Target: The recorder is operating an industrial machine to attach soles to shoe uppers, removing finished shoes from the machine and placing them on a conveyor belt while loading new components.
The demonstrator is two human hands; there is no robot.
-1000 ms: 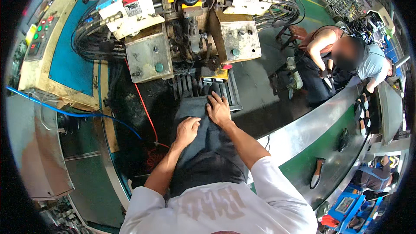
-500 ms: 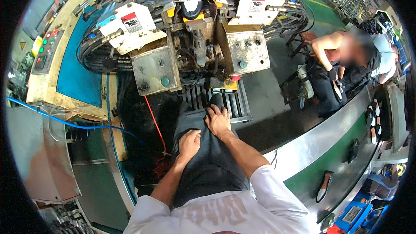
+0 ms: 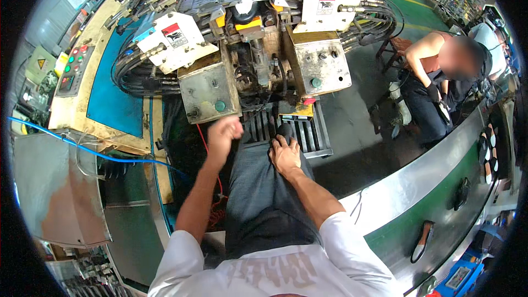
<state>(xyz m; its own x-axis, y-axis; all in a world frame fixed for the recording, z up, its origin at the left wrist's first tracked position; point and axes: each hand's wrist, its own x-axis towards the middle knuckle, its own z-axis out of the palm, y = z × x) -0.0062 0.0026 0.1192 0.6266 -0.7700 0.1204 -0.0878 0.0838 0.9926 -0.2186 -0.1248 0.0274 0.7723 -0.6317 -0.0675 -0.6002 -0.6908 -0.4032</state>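
My left hand point(image 3: 224, 136) is raised in front of the machine, fingers curled in, nothing seen in them. It is just below the left control box point(image 3: 204, 91) and its green button point(image 3: 220, 105); I cannot tell whether it touches the box. My right hand point(image 3: 286, 157) lies on my knee in grey trousers point(image 3: 261, 187), fingers stretched out and holding nothing. Above, between two white plates, the machine holds a dark, rounded piece point(image 3: 246, 15) under a white-tipped rod point(image 3: 242, 0). The right control box point(image 3: 322, 66) stands farther from my hands.
A yellow foot pedal unit point(image 3: 297, 111) sits by a slatted metal step point(image 3: 316, 135). At right runs a green conveyor point(image 3: 396, 242) with several dark shoes, one a shoe point(image 3: 423, 241) with a brown insole. A seated co-worker point(image 3: 432, 71) handles a shoe. A blue hose point(image 3: 93, 151) crosses at left.
My left hand has lifted off my thigh and moved up and forward toward the left control box. My right hand stays on my knee. The whole view has shifted slightly.
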